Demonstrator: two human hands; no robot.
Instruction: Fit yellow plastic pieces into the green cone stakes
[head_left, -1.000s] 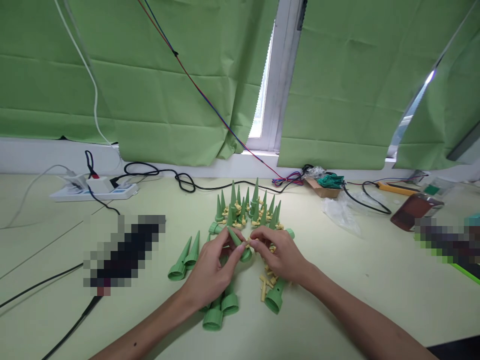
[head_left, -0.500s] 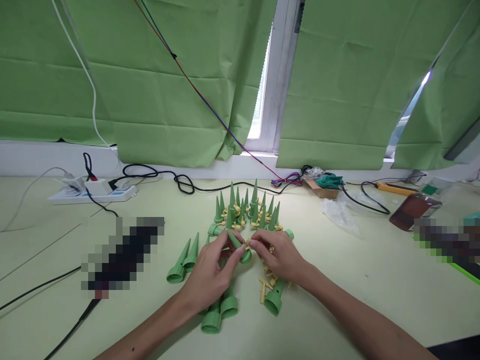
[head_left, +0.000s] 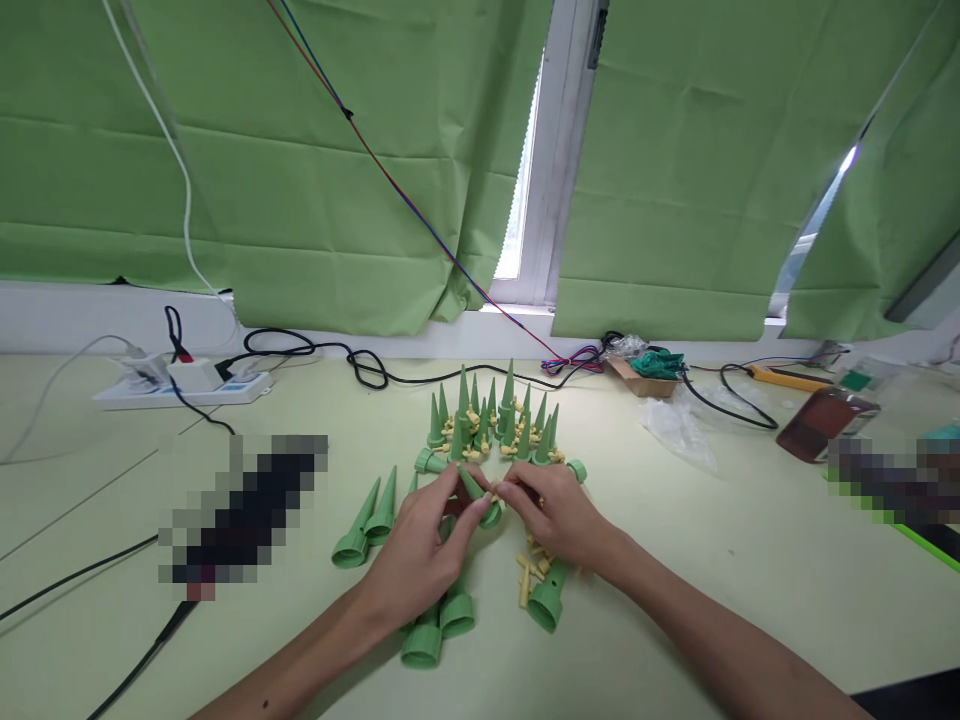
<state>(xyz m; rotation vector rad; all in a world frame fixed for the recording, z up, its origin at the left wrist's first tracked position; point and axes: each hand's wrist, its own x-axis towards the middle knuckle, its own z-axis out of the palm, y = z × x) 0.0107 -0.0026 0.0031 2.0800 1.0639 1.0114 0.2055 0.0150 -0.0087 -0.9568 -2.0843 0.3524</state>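
Observation:
My left hand (head_left: pixel 429 545) is closed around a green plastic watering spike (head_left: pixel 472 485), its pointed end tilted up and its wide cup toward me. With thumb and fingertips pinched, my right hand (head_left: pixel 561 508) grips a small yellow valve (head_left: pixel 495 497) against the side of that spike. How deep the valve sits cannot be seen. Under my right wrist lie loose yellow valves (head_left: pixel 524 580) and a green spike (head_left: pixel 547 600). More green spikes (head_left: pixel 421 640) lie below my left hand, and others (head_left: pixel 354 538) rest to its left.
Behind my hands stand several green spikes (head_left: pixel 508 392) with yellow valves among them. A power strip (head_left: pixel 187 390) with black cables is at the back left. A small cardboard box (head_left: pixel 641 380), a plastic bag (head_left: pixel 679 430) and a brown bottle (head_left: pixel 827 422) are to the right.
Both hands stay nearly in place, the right fingers still pinched at the spike's side. The view has shifted very slightly.

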